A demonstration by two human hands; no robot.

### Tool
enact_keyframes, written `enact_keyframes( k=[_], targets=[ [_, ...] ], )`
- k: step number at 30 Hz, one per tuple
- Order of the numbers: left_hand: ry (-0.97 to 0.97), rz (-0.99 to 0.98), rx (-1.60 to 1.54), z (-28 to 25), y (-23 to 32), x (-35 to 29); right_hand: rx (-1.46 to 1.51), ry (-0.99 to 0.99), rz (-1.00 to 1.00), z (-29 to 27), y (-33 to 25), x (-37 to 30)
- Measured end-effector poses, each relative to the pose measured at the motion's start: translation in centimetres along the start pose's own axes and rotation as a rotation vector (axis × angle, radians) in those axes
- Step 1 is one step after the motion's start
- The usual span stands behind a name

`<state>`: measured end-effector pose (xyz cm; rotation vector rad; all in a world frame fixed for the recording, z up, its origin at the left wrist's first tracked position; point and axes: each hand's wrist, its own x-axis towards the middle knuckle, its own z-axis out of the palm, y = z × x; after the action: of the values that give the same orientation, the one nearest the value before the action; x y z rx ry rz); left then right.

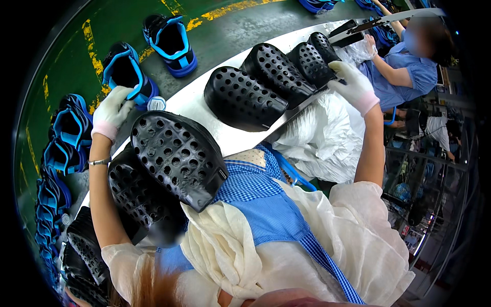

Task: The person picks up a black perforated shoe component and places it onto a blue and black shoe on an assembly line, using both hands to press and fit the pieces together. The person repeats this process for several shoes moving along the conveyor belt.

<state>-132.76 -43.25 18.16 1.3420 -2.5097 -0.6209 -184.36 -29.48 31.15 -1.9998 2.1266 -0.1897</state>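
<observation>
My left hand (112, 110), in a white glove with a pink cuff, closes its fingers on the heel collar of a black and blue sports shoe (147, 91). A round white tag (156, 104) lies beside that heel. On the right, my gloved right hand (356, 86) pinches the near end of a black perforated shoe insert (310, 62) in a row on the white table. Its fingertips partly hide the contact. Larger perforated inserts stand to its left, among them one (245, 97) at the table's near edge. Another big insert (176, 156) is close in front of me.
A second sports shoe (171, 46) stands beyond the white table (197, 102). More blue shoes (66, 128) line the left side. Crumpled white plastic (325, 138) hangs at the near edge. A co-worker in blue (399, 66) is at the far right, near a metal rail (383, 21).
</observation>
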Motion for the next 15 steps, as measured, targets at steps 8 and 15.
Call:
enact_keyframes(
  k=[8,15],
  targets=[
    [0.099,-0.014,-0.082,1.1,-0.5,-1.1,0.047,-0.058,0.022,0.4,0.6,0.8],
    [0.113,0.021,-0.100,1.0,-0.6,-1.4,-0.005,-0.028,-0.003,-1.7,-0.4,0.1]
  ],
)
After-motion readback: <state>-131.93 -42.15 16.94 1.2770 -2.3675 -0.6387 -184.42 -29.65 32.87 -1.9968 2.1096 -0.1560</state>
